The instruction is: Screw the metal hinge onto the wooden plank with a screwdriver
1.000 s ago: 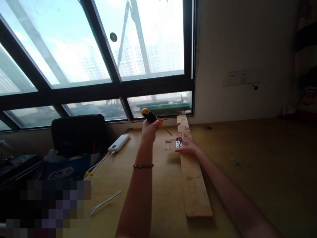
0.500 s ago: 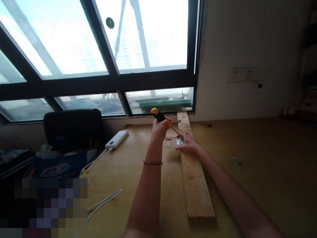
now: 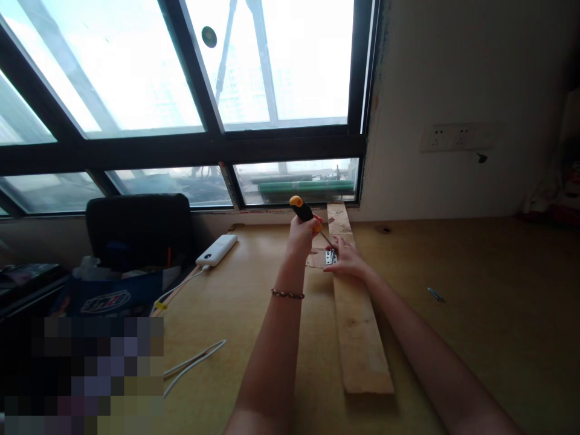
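My left hand (image 3: 301,234) is closed around the black-and-yellow handle of a screwdriver (image 3: 302,209). The tool leans, its shaft running down and right to a silver hinge (image 3: 328,258). That hinge lies on a long wooden board (image 3: 362,344) and reaches over a short wood piece (image 3: 315,259) at the board's left side. Around the hinge are the fingers of my right hand (image 3: 351,261), thumb at the near edge and the others at the far edge, holding it to the wood. The screwdriver's tip, and any screw under it, are too small to make out.
Several small screws (image 3: 435,294) lie on the table (image 3: 475,362) at right. To the left are a white power bank (image 3: 217,249) with its cable and a loose white cord (image 3: 194,364). A black chair (image 3: 138,232) stands beyond the table edge. The window is ahead.
The screwdriver handle and my left hand have shifted slightly right. My right hand stays at the hinge. The whole view has moved a little too.
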`<state>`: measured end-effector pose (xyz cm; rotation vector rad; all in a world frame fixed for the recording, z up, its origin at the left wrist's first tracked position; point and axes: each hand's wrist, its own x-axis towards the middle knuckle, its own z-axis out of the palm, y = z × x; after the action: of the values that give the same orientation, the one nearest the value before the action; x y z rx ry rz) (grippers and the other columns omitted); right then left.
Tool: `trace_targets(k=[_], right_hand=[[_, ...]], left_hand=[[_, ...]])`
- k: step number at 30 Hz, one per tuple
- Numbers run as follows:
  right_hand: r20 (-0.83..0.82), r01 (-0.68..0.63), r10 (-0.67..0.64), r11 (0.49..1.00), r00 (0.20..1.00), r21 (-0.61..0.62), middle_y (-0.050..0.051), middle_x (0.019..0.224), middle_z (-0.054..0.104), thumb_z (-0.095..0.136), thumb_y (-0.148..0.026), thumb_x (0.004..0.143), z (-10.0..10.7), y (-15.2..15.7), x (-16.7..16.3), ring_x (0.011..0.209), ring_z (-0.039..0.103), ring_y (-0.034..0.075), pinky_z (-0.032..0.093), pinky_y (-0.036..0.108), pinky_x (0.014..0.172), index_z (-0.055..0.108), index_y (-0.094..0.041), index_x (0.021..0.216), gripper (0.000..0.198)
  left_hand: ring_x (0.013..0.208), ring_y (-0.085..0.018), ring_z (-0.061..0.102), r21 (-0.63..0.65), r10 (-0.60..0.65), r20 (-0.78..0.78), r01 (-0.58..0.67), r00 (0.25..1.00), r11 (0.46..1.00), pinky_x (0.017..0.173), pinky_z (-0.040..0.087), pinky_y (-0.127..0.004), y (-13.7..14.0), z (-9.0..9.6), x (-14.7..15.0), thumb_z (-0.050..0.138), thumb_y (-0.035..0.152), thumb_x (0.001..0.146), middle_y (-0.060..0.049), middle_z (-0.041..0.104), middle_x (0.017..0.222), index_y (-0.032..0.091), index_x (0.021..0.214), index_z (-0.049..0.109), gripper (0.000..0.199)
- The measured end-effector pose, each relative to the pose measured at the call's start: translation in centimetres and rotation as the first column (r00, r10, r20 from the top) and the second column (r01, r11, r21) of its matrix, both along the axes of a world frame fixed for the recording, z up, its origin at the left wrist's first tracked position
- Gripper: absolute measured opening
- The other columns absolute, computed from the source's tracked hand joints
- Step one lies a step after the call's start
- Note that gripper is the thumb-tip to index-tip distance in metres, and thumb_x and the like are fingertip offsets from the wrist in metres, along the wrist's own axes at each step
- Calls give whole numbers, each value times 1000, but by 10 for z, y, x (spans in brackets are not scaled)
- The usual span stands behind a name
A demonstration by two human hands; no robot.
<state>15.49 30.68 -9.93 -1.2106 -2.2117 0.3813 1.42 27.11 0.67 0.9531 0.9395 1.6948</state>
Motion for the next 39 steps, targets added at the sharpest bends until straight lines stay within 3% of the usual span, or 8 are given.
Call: trace_targets(k=[11,15,19,24,33,36,39], right_hand=[[1,-19,19,1000,1000,4,10,113,61,79,-47,48,3,-3,0,119,44,30,33,44,96,31,-16,129,99],[-6,-16,16,1000,1000,2,10,115,60,79,-49,47,1,0,0,121,42,30,32,45,98,31,-16,129,100],[-1,-11,11,1000,1000,9,12,120,56,78,-53,46,-2,3,0,123,40,32,31,46,99,37,-17,125,96],[-8,-9,9,1000,1000,11,12,117,59,78,-52,45,-3,4,0,123,40,33,30,48,99,38,-18,126,96],[-31,-14,15,1000,999,18,12,113,61,78,-53,45,-5,4,0,121,42,31,32,47,98,31,-16,130,103],[-32,-3,4,1000,999,22,12,117,58,78,-52,45,-5,5,0,118,44,32,33,47,97,34,-18,128,101],[-27,-4,4,1000,1000,27,12,118,58,79,-52,45,-4,4,0,119,44,32,33,46,97,35,-19,127,99]], left_hand=[[66,-13,53,4,-10,-67,10,998,1000,61,45,-26,-3,3,1,57,13,49,-2,57,66,13,65,53,16],[63,-12,53,64,8,-194,5,981,998,60,44,-26,4,-2,5,62,16,50,-2,58,66,14,64,53,17],[58,-11,49,176,154,-400,-89,904,980,56,40,-24,13,-9,10,71,28,52,1,55,62,15,64,51,26],[59,-12,50,229,247,-562,-138,790,964,55,38,-23,11,-11,14,73,38,56,0,56,64,16,66,54,31],[67,-14,55,314,336,-646,-162,685,935,61,40,-24,3,-6,11,75,27,56,-1,61,72,17,74,56,27],[67,-15,57,295,314,-652,-151,690,944,61,41,-25,-2,-2,10,74,22,56,-1,62,71,18,78,54,30],[73,-17,60,281,250,-623,-87,741,956,66,44,-26,-2,-1,10,69,14,60,-2,64,77,19,85,50,32]])
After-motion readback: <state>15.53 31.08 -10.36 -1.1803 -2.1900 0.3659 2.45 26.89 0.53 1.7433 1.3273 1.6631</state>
